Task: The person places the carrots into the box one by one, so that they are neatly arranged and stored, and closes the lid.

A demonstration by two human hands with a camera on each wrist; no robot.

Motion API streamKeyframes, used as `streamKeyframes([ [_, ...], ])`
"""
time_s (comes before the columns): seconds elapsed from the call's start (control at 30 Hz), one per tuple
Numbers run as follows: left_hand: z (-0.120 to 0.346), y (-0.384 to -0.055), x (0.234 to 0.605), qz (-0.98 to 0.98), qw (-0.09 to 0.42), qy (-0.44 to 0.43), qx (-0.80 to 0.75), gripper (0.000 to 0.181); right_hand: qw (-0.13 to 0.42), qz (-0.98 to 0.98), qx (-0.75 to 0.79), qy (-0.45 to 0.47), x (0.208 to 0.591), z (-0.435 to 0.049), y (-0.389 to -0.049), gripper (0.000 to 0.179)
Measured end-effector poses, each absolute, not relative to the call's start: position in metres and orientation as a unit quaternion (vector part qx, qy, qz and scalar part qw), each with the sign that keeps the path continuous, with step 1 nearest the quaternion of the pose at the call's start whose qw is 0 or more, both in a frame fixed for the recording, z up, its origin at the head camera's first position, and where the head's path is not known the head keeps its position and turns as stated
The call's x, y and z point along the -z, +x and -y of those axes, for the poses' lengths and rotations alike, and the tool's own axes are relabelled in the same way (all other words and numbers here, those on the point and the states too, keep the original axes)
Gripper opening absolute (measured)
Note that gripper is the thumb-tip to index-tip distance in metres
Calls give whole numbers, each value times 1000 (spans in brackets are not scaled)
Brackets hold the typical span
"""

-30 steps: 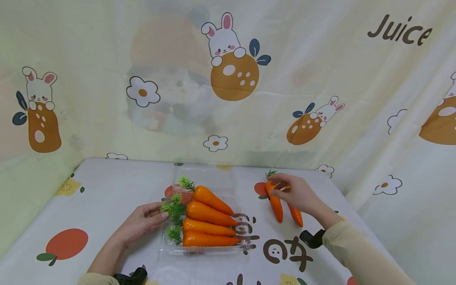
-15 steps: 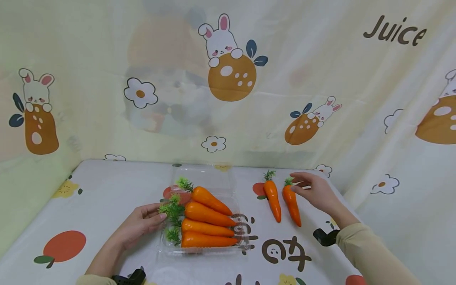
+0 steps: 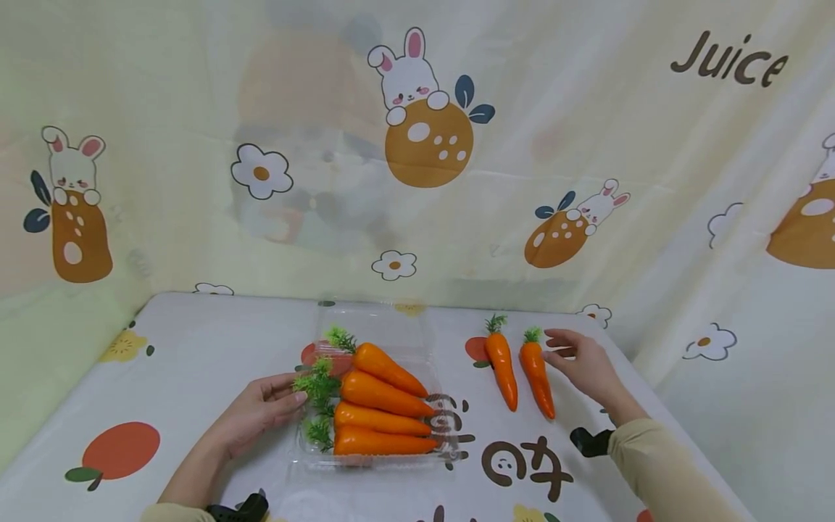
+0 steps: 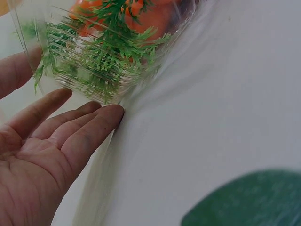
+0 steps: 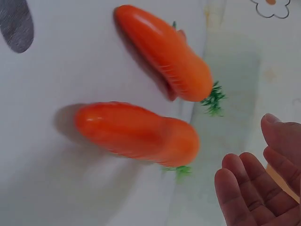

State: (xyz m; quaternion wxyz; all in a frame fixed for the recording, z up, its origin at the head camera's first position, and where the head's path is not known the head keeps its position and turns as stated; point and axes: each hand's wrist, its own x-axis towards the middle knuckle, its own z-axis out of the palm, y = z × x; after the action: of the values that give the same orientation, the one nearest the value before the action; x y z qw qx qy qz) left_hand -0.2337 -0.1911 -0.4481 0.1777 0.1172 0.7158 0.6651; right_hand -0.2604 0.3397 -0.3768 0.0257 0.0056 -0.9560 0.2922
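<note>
Several orange toy carrots (image 3: 385, 390) with green leafy tops lie side by side in a clear plastic clamshell box (image 3: 433, 458). My left hand (image 3: 264, 406) is at the box's left side, fingertips right at its ribbed wall (image 4: 89, 77) in the left wrist view, fingers fairly straight. On the right of the table lie two more carrots, the nearer one to the box (image 3: 502, 373) and the outer one (image 3: 537, 378). Just right of the outer carrot's top is my right hand (image 3: 583, 366), fingers apart and holding nothing. The right wrist view shows a gap between this hand (image 5: 258, 188) and both carrots.
The box's transparent lid (image 3: 372, 322) lies folded back behind it. A white printed cloth (image 3: 196, 348) covers the table, and a patterned curtain (image 3: 313, 217) rises along the back and sides.
My right hand has moved right, from over the two loose carrots to beside the outer one. Both carrots stay on the table. My left hand stays at the box.
</note>
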Motion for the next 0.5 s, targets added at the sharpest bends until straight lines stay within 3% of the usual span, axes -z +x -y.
streamKeyframes([
  [0.5,192,-234,449,-719,178,112,-662,65,-17,955,-290,-61,413,-345,-264,60],
])
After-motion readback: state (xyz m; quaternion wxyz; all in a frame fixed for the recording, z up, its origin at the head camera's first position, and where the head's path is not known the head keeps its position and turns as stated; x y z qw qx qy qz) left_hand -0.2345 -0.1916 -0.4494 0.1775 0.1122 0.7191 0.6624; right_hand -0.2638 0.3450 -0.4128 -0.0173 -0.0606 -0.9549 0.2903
